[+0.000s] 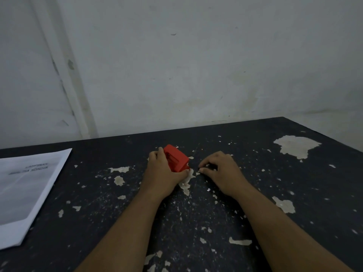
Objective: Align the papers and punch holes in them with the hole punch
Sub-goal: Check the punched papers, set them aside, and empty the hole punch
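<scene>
A small red hole punch (177,159) stands tilted on the black table (235,213) near its middle. My left hand (163,175) wraps around the punch from the left and near side, thumb at its front corner. A little to the right, my right hand (220,169) rests on the table with its fingers curled and the thumb and forefinger pinched together; whether anything small is between them is too dark to tell. A stack of white printed papers (27,193) lies flat at the table's left edge, well apart from both hands.
The table top is worn, with pale patches of flaked paint (296,146) scattered over it. A grey-white wall (196,65) rises directly behind the table's far edge. The table's right corner falls away at the upper right.
</scene>
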### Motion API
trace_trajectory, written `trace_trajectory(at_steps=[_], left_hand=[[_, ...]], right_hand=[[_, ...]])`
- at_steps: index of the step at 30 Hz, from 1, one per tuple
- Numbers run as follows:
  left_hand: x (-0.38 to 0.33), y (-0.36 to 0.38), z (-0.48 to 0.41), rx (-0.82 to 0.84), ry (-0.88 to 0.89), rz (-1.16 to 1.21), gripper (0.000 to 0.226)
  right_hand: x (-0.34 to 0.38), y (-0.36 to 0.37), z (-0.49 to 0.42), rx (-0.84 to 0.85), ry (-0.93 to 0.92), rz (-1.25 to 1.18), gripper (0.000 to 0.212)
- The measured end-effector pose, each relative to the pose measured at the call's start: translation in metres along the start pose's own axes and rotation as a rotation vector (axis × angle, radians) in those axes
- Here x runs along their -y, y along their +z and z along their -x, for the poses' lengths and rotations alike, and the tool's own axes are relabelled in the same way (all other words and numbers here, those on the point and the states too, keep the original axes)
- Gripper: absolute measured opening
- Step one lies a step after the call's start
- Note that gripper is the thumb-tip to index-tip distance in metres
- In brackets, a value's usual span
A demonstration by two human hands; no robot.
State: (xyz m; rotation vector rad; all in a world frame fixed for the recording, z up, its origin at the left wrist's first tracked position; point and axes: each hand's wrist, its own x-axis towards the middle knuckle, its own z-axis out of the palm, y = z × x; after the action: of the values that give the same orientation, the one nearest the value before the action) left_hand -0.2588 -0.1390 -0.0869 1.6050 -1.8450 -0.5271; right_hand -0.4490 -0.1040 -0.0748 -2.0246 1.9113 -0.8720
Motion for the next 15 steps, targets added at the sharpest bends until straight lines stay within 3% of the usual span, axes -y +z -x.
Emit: trace_trajectory(at_steps=[4,6,8,10,13,15], left_hand=[[0.002,0.001,0.002,-0.008,0.003,-0.011,0.127],[-0.001,0.000,0.006,-0.090,0.060,-0.063,0.122],[-0.007,-0.002,0.012,-0.244,0.191,-0.147,0.104],[-0.018,-0.004,0.021,-0.343,0.397,-0.164,0.072],[-0.036,-0.001,0.039,-0.133,0.666,-0.159,0.028],[-0.039,0.004,0.048,0.071,0.710,-0.192,0.024]], right_hand=[[0.001,0.001,-0.001,-0.010,-0.010,-0.010,0.020],[0.001,0.004,-0.002,-0.020,-0.019,0.000,0.022],[0.001,0.007,-0.002,-0.027,-0.031,0.033,0.018],[0.001,0.008,-0.002,-0.026,-0.026,0.059,0.016],[0.002,0.004,-0.002,-0.015,0.017,0.032,0.031],[0.001,0.002,0.000,-0.029,0.059,-0.002,0.036]])
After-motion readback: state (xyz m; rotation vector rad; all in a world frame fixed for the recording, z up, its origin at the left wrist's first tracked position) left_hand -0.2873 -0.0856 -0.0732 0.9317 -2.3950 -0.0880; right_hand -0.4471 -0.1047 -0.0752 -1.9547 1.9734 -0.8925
